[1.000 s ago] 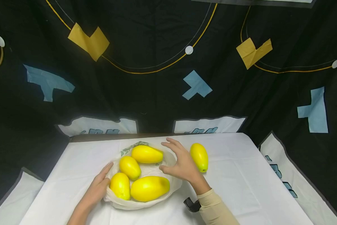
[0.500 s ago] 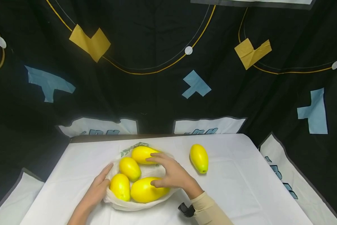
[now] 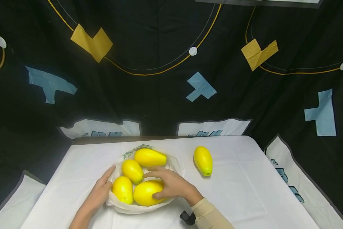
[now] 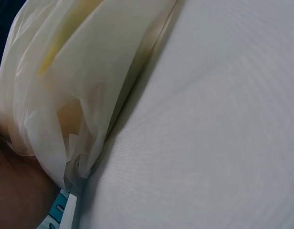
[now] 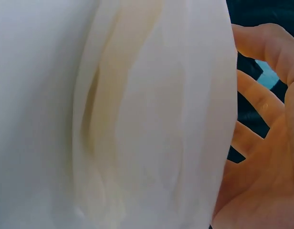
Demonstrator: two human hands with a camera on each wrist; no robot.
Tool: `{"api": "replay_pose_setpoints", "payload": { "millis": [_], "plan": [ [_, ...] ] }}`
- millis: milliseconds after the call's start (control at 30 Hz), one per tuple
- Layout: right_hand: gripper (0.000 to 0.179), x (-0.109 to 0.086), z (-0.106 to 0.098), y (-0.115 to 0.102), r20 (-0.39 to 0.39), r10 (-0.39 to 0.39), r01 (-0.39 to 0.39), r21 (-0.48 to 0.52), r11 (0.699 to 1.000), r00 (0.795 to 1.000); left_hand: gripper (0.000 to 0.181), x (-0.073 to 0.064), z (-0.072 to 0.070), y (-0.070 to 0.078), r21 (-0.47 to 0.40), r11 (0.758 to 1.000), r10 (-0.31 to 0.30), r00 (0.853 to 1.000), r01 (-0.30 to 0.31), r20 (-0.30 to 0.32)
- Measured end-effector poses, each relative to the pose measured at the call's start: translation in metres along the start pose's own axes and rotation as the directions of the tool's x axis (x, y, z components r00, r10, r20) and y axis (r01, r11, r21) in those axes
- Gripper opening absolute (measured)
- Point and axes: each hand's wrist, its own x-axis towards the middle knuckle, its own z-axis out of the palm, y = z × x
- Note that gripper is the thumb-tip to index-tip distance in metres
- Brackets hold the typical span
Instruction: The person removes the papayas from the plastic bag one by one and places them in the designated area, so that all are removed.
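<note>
A thin white plastic bag (image 3: 125, 209) lies with its mouth spread, several yellow papayas inside. My left hand (image 3: 98, 190) holds its left rim, index finger stretched along the edge. In the left wrist view, bag film (image 4: 104, 62) covers part of that hand. My right hand (image 3: 171, 184) reaches over the right rim and grips the near-right papaya (image 3: 144, 193), thumb on its near side and fingers across its far side. In the right wrist view, the bag wall (image 5: 152, 119) hides the fingertips and fruit. Another papaya (image 3: 203, 160) lies outside, right of the bag.
A white cloth covers the table (image 3: 246, 190). Black curtain (image 3: 157, 105) with tape patches hangs behind and around it. A black strap-like piece (image 3: 187, 218) sits by the right wrist, beside the beige sleeve (image 3: 211, 213).
My right hand has moved left and down from above the bag's right side, and its fingers have closed round the near-right papaya. The left hand has stayed on the rim.
</note>
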Motion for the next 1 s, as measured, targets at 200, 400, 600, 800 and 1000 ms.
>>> {"api": "replay_pose_setpoints", "payload": {
  "millis": [200, 400, 600, 800, 1000],
  "plan": [
    [0.068, -0.0009, 0.0015, -0.0027, 0.052, -0.015, 0.017, -0.027, 0.999, 0.999, 0.061, 0.0007, -0.0004, 0.0014, 0.005, 1.000, -0.004, 1.000, 0.004, 0.003],
    [0.077, -0.0023, 0.0029, -0.0009, 0.113, -0.069, 0.078, -0.083, 0.993, 0.991, 0.062, 0.0003, -0.0005, 0.0021, 0.003, 1.000, -0.011, 1.000, 0.011, 0.005],
    [0.076, -0.0031, 0.0073, 0.0021, 0.109, -0.110, 0.118, -0.070, 0.991, 0.988, 0.064, 0.0001, -0.0001, -0.0012, 0.008, 0.999, -0.039, 0.999, 0.039, 0.010],
    [0.074, -0.0038, 0.0088, 0.0035, 0.076, -0.119, 0.125, -0.069, 0.990, 0.990, 0.066, -0.0003, 0.0012, -0.0030, 0.012, 0.999, -0.043, 0.999, 0.043, 0.007],
    [0.072, -0.0035, -0.0006, 0.0022, 0.020, -0.101, 0.102, -0.068, 0.992, 0.995, 0.066, 0.0007, 0.0000, 0.0004, 0.012, 0.999, -0.033, 0.999, 0.033, 0.005]
  ]
}}
